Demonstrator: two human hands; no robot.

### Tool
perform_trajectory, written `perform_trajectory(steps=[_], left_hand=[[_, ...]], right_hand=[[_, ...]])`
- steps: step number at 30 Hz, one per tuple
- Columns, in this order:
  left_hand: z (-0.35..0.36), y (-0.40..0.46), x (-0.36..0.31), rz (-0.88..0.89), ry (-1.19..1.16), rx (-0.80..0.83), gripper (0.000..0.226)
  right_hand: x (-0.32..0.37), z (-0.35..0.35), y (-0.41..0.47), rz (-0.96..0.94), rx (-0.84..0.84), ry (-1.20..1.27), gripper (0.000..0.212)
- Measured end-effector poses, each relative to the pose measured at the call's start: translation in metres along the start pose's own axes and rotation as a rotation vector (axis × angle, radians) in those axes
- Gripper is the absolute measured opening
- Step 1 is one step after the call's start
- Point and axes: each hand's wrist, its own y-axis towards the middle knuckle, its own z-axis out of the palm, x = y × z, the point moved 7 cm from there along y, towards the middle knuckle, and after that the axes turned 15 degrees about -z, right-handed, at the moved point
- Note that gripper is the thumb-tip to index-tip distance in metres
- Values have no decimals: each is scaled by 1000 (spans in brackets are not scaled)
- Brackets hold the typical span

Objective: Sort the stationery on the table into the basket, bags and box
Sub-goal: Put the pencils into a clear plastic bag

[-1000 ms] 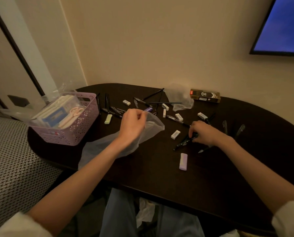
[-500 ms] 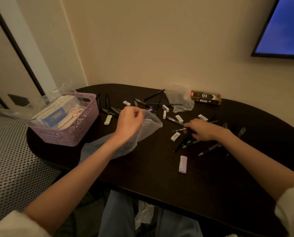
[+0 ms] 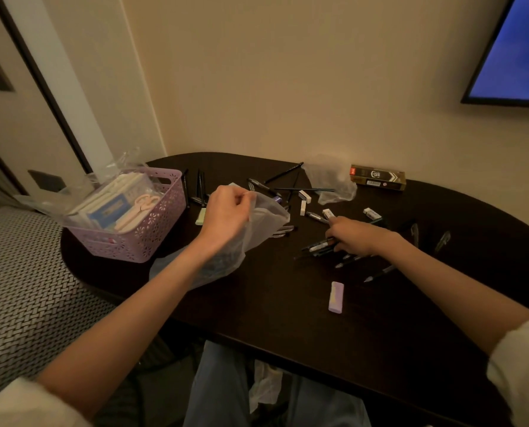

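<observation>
My left hand [image 3: 226, 215] pinches the rim of a clear plastic bag [image 3: 226, 257] and holds its mouth up above the dark table [image 3: 287, 303]. My right hand [image 3: 354, 235] grips a bundle of black pens [image 3: 317, 248] just above the table, their tips pointing left toward the bag. Several more pens [image 3: 287, 177] and small white erasers [image 3: 304, 196] lie scattered behind. A lilac eraser [image 3: 336, 296] lies alone nearer me. A pink basket [image 3: 164, 223] with notebooks and scissors stands at the left.
A second clear bag [image 3: 334, 183] lies crumpled at the back, beside a black-and-gold box [image 3: 378, 177] near the wall. A green eraser [image 3: 200, 216] sits next to the basket. A patterned seat [image 3: 20, 288] borders the table's left edge.
My right hand gathered several pens and pulled back slightly toward me with them. My left hand keeps holding the bag's mouth up, hardly moved.
</observation>
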Motion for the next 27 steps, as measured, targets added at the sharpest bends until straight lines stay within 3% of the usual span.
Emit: perform_trajectory(steps=[5, 9, 11, 17, 21, 27], left_hand=[[-12, 5, -1, -18, -22, -7, 22], [-24, 10, -3, -14, -27, -28, 22], [-30, 11, -4, -12, -24, -41, 22], [-40, 12, -3, -38, -9, -48, 20], [-46, 9, -5, -22, -5, -50, 20], [-57, 7, -7, -3, -25, -61, 22]], right_hand=[[10, -48, -3, -54, -260, 170, 12], [21, -101, -11, -27, -696, 567, 7], [27, -126, -16, -9, -922, 763, 15], [46, -172, -12, 43, -1309, 1452, 15], [58, -189, 2, -97, -1404, 1947, 39], [69, -201, 4, -83, -1478, 1895, 41]])
